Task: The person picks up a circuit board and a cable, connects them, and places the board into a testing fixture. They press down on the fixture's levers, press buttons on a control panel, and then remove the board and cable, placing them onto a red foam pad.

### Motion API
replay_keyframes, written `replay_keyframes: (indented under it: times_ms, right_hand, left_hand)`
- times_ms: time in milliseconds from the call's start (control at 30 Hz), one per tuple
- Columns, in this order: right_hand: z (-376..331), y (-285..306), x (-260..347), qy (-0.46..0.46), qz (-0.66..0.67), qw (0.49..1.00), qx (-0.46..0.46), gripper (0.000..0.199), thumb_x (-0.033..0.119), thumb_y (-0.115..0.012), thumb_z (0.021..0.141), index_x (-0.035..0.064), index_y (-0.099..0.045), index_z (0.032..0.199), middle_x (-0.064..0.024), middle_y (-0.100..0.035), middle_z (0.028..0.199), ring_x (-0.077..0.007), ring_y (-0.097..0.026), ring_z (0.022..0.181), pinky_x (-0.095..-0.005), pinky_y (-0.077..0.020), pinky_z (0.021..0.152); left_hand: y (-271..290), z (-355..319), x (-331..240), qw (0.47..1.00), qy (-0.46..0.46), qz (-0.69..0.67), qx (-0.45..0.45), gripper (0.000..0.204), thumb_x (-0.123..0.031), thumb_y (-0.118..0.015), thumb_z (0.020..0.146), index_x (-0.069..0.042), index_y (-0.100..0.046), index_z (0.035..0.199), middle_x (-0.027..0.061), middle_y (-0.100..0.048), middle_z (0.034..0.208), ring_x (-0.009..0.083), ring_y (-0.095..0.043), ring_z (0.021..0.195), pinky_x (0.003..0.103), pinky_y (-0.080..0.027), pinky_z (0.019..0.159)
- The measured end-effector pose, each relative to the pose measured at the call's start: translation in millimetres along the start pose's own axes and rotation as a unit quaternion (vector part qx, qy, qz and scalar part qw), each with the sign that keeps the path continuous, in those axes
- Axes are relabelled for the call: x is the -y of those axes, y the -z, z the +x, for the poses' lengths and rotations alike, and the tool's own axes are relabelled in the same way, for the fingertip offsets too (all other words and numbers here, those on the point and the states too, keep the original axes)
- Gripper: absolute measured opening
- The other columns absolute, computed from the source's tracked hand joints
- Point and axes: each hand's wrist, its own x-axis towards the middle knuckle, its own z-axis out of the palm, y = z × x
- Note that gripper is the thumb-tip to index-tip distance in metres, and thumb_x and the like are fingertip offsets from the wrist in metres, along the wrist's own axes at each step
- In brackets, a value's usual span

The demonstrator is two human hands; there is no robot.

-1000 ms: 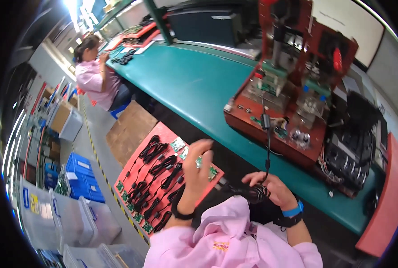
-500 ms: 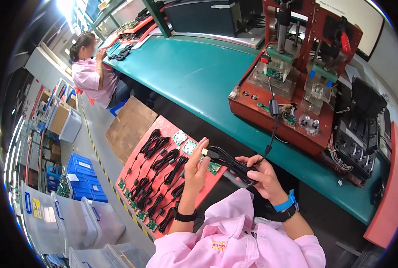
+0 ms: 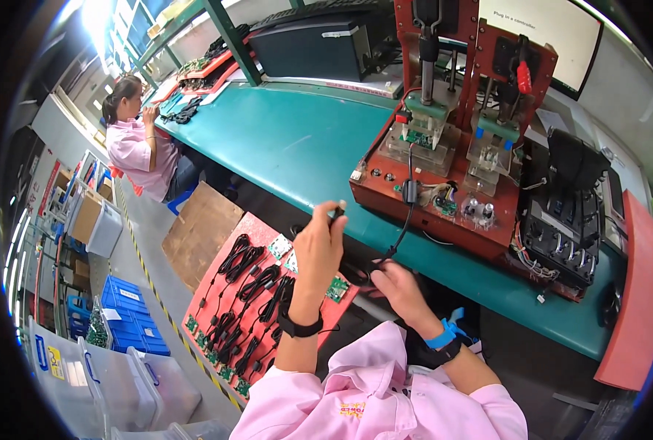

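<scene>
My left hand [image 3: 316, 251] is raised in front of the bench, its fingers closed on the plug end [image 3: 340, 210] of a black USB cable. Lower and to the right, my right hand [image 3: 400, 290] grips the coiled part of that cable [image 3: 356, 276], which is partly hidden behind the fingers. From there the cable climbs through a black cylindrical bead [image 3: 411, 192] to a green circuit board [image 3: 419, 137]. That board sits in the left clamp of a red test fixture [image 3: 444, 214] on the bench.
Left of my hands, a pink foam sheet [image 3: 259, 233] carries several bundled black cables [image 3: 240, 255] and small boards. The green bench [image 3: 297, 139] runs far left, where a co-worker [image 3: 139, 143] sits. A screen [image 3: 561, 44] stands behind the fixture; blue bins [image 3: 132, 315] are on the floor.
My left hand has lifted and turned, with the plug now between its fingertips. The right hand has moved slightly left with the coil. The whole view has shifted a little.
</scene>
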Motion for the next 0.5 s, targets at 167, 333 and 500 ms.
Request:
replay_keyframes:
  times_ms: [167,333,500]
  right_hand:
    - [-16,18,39,0.242,-0.306,0.91,-0.14,0.014,0.006,-0.052,0.08,-0.0025,-0.054,0.091,-0.0092,-0.058,0.084,-0.0137,-0.057,0.065,-0.023,-0.0453,0.054]
    - [-17,39,41,0.215,-0.313,0.912,-0.155,0.008,0.003,-0.051,0.079,-0.0028,-0.056,0.079,-0.0096,-0.058,0.075,-0.0138,-0.057,0.06,-0.0227,-0.044,0.052]
    - [-17,39,37,0.245,-0.302,0.908,-0.157,0.008,0.003,-0.05,0.079,-0.0028,-0.055,0.077,-0.0097,-0.058,0.072,-0.0159,-0.057,0.059,-0.0229,-0.044,0.052]
  left_hand:
    - [-1,21,6,0.998,-0.043,0.052,-0.013,0.02,-0.014,-0.056,0.079,-0.001,-0.046,0.091,0.0156,-0.057,0.066,0.0325,-0.056,0.058,0.038,-0.041,0.049]
    - [-15,31,-1,0.994,-0.07,0.061,-0.048,0.021,-0.012,-0.059,0.077,-0.001,-0.046,0.089,0.0141,-0.053,0.061,0.0307,-0.053,0.053,0.036,-0.038,0.047]
    - [-16,39,-13,0.987,-0.068,0.144,-0.032,0.023,-0.014,-0.059,0.077,-0.001,-0.044,0.09,0.0144,-0.055,0.063,0.0323,-0.054,0.057,0.037,-0.039,0.048]
